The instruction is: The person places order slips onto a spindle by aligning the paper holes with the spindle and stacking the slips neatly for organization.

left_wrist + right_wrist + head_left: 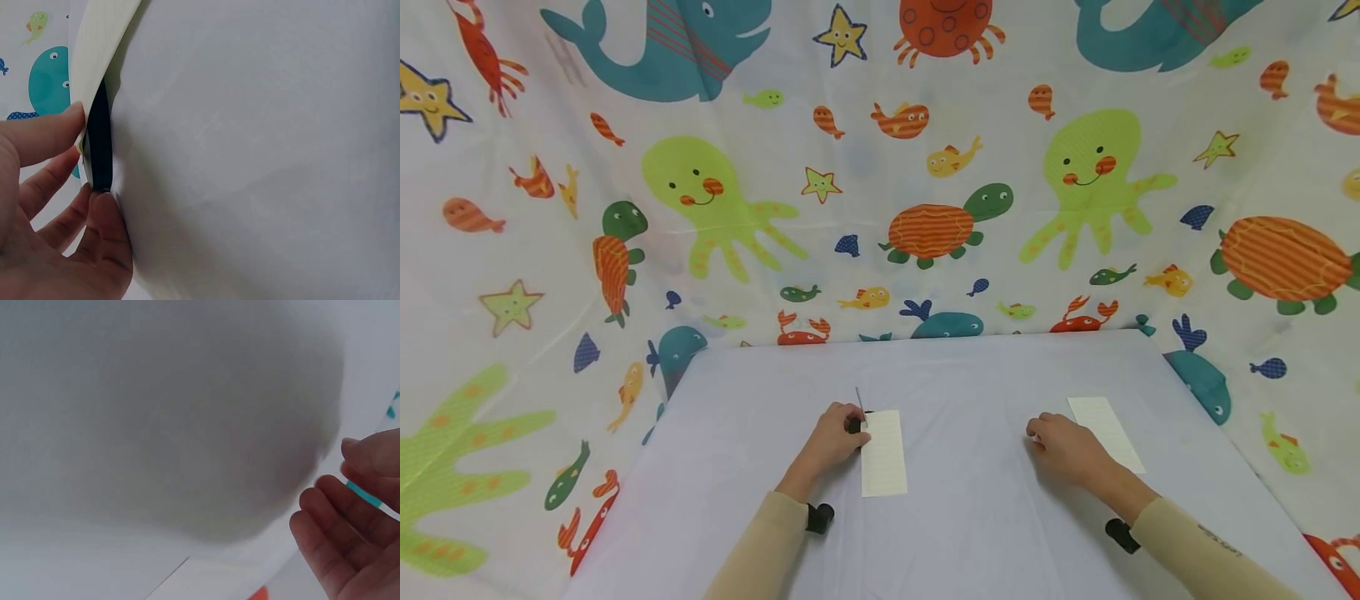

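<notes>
A cream slip of lined paper [883, 454] lies under my left hand [837, 437], which is at its upper left corner. In the left wrist view, the thumb presses the paper's edge [103, 50], and the other fingers curl around a dark, narrow, flat-sided object [101, 144] beneath it. From the head, a thin metal piece [859, 400] sticks up past those fingertips; I cannot tell the object's exact kind. My right hand [1067, 450] hovers low over the cloth with loosely bent fingers and holds nothing. Beside it lies a second cream slip [1105, 433], partly covered by the hand.
A white cloth [970, 517] covers the table. Behind and at both sides hangs a curtain [865, 192] printed with sea animals. Small black cameras [822, 518] are worn at both wrists.
</notes>
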Action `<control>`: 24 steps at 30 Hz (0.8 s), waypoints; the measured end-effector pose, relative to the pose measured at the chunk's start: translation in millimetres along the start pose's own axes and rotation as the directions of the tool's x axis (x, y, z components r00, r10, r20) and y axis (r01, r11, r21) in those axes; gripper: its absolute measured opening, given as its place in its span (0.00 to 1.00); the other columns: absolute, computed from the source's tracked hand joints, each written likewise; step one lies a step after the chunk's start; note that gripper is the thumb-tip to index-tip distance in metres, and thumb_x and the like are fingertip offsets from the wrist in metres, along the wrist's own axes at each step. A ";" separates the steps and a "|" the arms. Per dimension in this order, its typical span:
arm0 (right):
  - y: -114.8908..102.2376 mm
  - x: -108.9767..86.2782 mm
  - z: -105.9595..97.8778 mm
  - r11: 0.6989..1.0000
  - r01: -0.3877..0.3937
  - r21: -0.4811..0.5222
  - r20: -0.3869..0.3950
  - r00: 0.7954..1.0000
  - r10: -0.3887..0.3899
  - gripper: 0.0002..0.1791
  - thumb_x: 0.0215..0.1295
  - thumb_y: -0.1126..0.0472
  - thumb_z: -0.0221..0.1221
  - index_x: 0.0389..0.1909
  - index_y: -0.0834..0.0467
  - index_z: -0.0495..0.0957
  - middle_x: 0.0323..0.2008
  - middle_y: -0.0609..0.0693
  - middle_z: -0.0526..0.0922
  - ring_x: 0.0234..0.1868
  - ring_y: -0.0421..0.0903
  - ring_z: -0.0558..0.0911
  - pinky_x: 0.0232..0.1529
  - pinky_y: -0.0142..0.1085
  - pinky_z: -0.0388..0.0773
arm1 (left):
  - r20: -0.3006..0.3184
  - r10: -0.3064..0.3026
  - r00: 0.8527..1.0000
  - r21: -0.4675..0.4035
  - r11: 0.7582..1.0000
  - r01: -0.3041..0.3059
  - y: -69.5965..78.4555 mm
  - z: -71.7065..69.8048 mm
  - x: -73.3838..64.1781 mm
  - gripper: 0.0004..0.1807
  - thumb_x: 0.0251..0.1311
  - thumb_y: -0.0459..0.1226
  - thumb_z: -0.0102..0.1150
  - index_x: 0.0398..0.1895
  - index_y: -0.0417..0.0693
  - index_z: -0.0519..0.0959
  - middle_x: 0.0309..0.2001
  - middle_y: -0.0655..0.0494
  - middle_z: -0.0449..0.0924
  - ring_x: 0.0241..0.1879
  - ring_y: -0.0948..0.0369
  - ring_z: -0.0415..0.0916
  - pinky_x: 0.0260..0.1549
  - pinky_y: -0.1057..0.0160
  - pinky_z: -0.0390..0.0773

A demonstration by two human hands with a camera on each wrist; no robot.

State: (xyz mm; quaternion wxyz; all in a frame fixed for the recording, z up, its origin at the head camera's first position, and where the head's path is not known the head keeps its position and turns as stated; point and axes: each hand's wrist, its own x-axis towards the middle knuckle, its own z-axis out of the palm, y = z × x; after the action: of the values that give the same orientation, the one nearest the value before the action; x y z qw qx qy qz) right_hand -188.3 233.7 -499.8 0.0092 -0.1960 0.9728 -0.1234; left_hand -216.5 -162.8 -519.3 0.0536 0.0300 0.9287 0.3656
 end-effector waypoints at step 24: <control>80.0 -16.7 -19.2 0.993 -0.119 0.011 0.033 0.992 0.118 0.13 0.63 0.65 0.66 0.47 0.64 0.81 0.43 0.59 0.81 0.47 0.60 0.79 0.50 0.61 0.78 | 0.000 0.009 1.000 -0.007 1.000 -0.009 0.1 -0.5 -1.2 0.14 0.60 0.36 0.70 0.47 0.44 0.79 0.46 0.48 0.72 0.45 0.52 0.69 0.49 0.48 0.73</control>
State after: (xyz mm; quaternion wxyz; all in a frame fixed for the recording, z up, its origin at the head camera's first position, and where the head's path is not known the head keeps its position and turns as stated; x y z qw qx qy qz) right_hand -204.4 316.1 -501.2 0.0336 -0.1399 0.9816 -0.1258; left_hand -215.3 -163.2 -518.8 0.0520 0.0338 0.9274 0.3689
